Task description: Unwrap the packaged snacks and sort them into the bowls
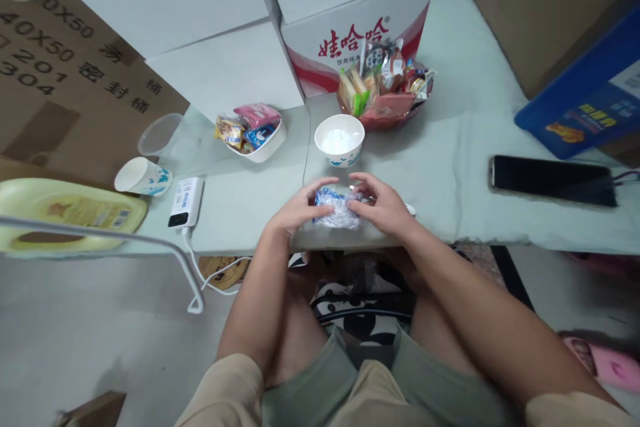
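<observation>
My left hand (303, 208) and my right hand (381, 203) are both closed on a crinkly clear plastic packet (339, 209) with blue print, one at each end. The packet is slightly blurred, and its contents cannot be made out. Both thumbs lie across its near face, with the other fingers curved over the far side. Just beyond the hands stands a paper bowl (344, 159) with a blue pattern and something white inside. A small white end of some object (411, 209) sticks out beside my right hand; the rest is hidden.
Behind the bowl stands a reddish basket (385, 113) of packaged snacks. To its left is a white dish (265, 148) of wrapped snacks. A power bank (186, 203), a tipped paper cup (143, 177) and a yellow bottle (75, 213) lie left; a phone (553, 180) lies right.
</observation>
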Action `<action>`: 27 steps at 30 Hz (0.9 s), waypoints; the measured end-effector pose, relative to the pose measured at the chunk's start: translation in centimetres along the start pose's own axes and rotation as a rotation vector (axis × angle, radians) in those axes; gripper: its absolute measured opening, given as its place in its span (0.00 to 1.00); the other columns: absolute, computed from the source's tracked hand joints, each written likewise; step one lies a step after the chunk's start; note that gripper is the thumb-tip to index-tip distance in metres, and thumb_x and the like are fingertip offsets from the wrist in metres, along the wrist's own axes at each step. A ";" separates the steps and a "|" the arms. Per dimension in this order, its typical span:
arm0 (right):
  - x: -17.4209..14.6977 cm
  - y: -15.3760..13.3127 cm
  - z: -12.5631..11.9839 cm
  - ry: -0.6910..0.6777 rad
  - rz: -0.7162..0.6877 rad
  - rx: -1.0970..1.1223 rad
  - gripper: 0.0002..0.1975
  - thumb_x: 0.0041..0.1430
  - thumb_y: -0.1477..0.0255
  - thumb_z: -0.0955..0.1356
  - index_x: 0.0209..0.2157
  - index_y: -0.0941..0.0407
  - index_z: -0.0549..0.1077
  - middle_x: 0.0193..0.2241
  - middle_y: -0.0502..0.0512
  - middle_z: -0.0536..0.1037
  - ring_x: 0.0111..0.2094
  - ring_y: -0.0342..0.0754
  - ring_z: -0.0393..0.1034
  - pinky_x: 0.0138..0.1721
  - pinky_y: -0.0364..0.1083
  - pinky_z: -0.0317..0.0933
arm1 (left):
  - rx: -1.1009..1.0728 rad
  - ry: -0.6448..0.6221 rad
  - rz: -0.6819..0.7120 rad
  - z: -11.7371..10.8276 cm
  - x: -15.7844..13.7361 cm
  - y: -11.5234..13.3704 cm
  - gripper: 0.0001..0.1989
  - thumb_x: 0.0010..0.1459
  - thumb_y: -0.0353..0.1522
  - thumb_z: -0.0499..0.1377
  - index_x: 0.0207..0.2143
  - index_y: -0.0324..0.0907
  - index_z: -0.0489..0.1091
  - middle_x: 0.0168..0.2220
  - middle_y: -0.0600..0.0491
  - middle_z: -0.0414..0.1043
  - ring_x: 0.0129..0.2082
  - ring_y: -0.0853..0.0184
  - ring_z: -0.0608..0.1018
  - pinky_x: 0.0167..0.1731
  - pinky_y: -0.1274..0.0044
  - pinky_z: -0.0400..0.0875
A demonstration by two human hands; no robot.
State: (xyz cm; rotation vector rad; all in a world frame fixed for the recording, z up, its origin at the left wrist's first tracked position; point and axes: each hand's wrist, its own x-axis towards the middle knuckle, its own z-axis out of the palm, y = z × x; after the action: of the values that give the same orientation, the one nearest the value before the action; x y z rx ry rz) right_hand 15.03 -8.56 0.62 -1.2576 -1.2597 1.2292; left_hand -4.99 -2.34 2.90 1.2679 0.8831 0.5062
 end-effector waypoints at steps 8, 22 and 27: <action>1.1 0.5 1.3 0.180 0.024 0.059 0.19 0.50 0.59 0.70 0.41 0.54 0.69 0.26 0.45 0.65 0.28 0.44 0.63 0.34 0.46 0.62 | -0.285 0.190 0.045 2.2 0.8 -0.7 0.47 0.44 0.35 0.74 0.64 0.53 0.57 0.47 0.50 0.75 0.39 0.67 0.79 0.35 0.78 0.75; -0.8 1.3 -3.9 0.221 -0.184 -0.937 0.12 0.56 0.67 0.68 0.42 0.54 0.77 0.40 0.63 0.78 0.43 0.60 0.68 0.45 0.56 0.61 | -0.084 0.539 0.202 -1.8 0.8 -2.1 0.40 0.42 0.36 0.73 0.58 0.53 0.62 0.53 0.49 0.66 0.40 0.67 0.78 0.38 0.75 0.76; -0.8 1.2 -4.0 0.230 -0.143 -0.854 0.10 0.60 0.68 0.65 0.37 0.55 0.77 0.37 0.61 0.79 0.40 0.57 0.70 0.42 0.54 0.62 | 0.037 0.516 0.245 -2.2 0.4 -2.6 0.44 0.42 0.33 0.71 0.62 0.52 0.60 0.58 0.46 0.62 0.42 0.66 0.77 0.44 0.72 0.76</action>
State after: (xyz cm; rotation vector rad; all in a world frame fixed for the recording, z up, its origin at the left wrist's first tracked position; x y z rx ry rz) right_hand 19.13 -9.31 -0.32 -1.7932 -1.7322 0.3990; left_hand -6.80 -1.38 0.19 1.3082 1.1716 1.0472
